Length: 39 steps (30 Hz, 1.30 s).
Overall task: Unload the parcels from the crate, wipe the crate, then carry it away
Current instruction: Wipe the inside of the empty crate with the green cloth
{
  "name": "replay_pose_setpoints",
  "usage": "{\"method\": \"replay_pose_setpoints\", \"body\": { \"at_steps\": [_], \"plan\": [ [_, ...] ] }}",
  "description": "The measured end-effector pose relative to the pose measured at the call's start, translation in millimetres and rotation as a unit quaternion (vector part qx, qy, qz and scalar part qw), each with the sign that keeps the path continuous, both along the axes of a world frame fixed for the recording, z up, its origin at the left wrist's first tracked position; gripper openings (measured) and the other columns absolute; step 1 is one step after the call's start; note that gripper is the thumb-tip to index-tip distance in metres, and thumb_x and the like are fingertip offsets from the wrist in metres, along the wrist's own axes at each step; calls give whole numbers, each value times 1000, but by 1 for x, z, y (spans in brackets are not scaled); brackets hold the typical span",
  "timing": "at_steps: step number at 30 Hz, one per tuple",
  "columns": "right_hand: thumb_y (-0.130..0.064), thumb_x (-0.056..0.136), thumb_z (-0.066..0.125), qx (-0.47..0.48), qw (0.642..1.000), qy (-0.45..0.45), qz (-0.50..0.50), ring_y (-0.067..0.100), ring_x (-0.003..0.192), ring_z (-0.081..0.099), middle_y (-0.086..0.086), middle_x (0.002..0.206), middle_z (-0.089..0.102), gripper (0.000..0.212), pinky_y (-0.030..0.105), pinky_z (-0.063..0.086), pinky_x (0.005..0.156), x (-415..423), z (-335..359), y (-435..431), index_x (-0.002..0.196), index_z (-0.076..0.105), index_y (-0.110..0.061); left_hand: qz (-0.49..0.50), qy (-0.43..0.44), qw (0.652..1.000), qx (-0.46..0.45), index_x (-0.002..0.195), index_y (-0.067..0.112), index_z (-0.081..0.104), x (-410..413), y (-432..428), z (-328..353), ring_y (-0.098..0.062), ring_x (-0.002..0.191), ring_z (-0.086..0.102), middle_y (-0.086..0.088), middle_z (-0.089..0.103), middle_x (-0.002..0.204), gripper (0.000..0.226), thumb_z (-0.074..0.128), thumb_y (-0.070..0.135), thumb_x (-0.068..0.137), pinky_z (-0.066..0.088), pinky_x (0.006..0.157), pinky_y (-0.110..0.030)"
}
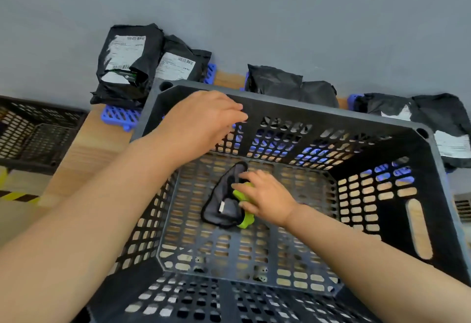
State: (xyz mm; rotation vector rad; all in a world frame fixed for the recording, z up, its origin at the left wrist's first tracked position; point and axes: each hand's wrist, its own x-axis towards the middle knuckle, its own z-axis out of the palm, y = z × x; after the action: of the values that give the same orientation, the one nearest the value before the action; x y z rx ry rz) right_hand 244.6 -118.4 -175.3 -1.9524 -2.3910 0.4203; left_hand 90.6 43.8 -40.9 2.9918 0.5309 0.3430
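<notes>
Crate (pixel 331 113): parcels (pixel 127 60) out, behind it. Step: wiping base. R grip (pixel 265 196) curled on wiper (pixel 224 204); L grip (pixel 204 116) spread, at far rim. Next, prob.: sweep remaining base, walls.

You're looking at a black crate (pixel 305 107) showing a grid of slots, a grey cloth (pixel 224 208) edged in black with a lime-green piece (pixel 246 222), black parcels (pixel 127 67) carrying white labels, and blue lattice panels (pixel 119 116) showing beneath them.

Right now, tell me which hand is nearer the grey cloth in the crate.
Right. The right hand touches the grey cloth on the crate floor, gripping the green handle. The left hand hovers higher, near the crate's far rim.
</notes>
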Motion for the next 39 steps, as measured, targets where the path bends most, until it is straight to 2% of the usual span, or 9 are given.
{"method": "replay_pose_setpoints", "body": {
  "at_steps": [2, 5, 10, 13, 19, 23, 26, 32, 39],
  "plan": [
    [-57, 89, 47, -97, 995, -11, -9, 32, 142, 16, 11, 156, 17, 65, 47, 25, 111, -9, -15, 6, 146, 30, -31, 12, -42, 999, 0, 118, 17, 66, -1, 4, 1, -28, 112, 56, -3, 66, 118, 36, 68, 10, 83, 43, 93, -46],
    [-68, 84, 46, -160, 987, -7, -20, 29, 143, -21, 4, 158, -19, 82, 49, -2, 116, -19, -34, 11, 149, 3, -41, 31, -74, 997, 7, 116, 15, 66, -1, 9, 1, -30, 107, 54, -5, 65, 112, 35, 66, 6, 82, 45, 86, -45],
    [-41, 93, 49, -148, 988, -7, -40, 28, 143, -23, 5, 158, -17, 70, 42, -14, 114, -28, -54, 8, 150, 9, -37, 109, -47, 993, 18, 138, 21, 46, 4, 17, -3, -28, 129, 39, -4, 46, 141, 60, 65, 14, 82, 30, 103, -44],
    [-25, 94, 49, -135, 989, 40, -36, 24, 146, -14, 4, 160, -8, 64, 35, -8, 116, -28, -55, 2, 151, 19, -29, 122, -3, 992, 27, 148, 23, 27, 5, 18, -10, -24, 137, 31, -2, 34, 151, 76, 66, 19, 83, 18, 112, -41],
    [-15, 85, 58, -124, 985, 95, 78, 20, 142, -7, 5, 158, 14, 64, 39, 6, 114, -33, -64, -32, 145, 37, -20, 123, -9, 992, 24, 147, 23, 29, 6, 18, -12, -23, 138, 31, -1, 36, 150, 74, 65, 12, 83, 16, 114, -39],
    [-40, 82, 56, -56, 986, 46, 152, 29, 141, 28, 7, 150, 38, 58, 43, 33, 106, -41, -76, -61, 137, 49, -23, 129, -8, 991, 16, 147, 25, 30, 5, 19, -13, -22, 136, 32, 1, 37, 149, 75, 65, 11, 82, 14, 113, -37],
    [-53, 83, 51, -12, 984, 16, 176, 27, 138, 36, 5, 145, 45, 57, 40, 37, 105, -38, -77, -57, 133, 54, -25, 130, -8, 991, 14, 147, 25, 30, 5, 20, -12, -22, 136, 32, 1, 37, 149, 73, 63, 11, 83, 14, 113, -36],
    [-9, 72, 79, 58, 984, 88, 146, 28, 124, 53, 10, 129, 60, 46, 37, 55, 87, -30, -84, -16, 116, 67, -12, 125, -18, 992, 4, 147, 25, 30, 5, 21, -14, -20, 138, 30, 2, 37, 149, 73, 63, 10, 83, 12, 113, -34],
    [0, 69, 79, 103, 977, 60, 177, 33, 102, 64, 15, 107, 67, 37, 40, 56, 82, -12, -80, 54, 104, 71, -5, 119, -27, 992, 5, 146, 24, 33, 3, 23, -16, -20, 137, 32, 1, 40, 147, 75, 63, 4, 80, 14, 113, -35]
  ]
}}
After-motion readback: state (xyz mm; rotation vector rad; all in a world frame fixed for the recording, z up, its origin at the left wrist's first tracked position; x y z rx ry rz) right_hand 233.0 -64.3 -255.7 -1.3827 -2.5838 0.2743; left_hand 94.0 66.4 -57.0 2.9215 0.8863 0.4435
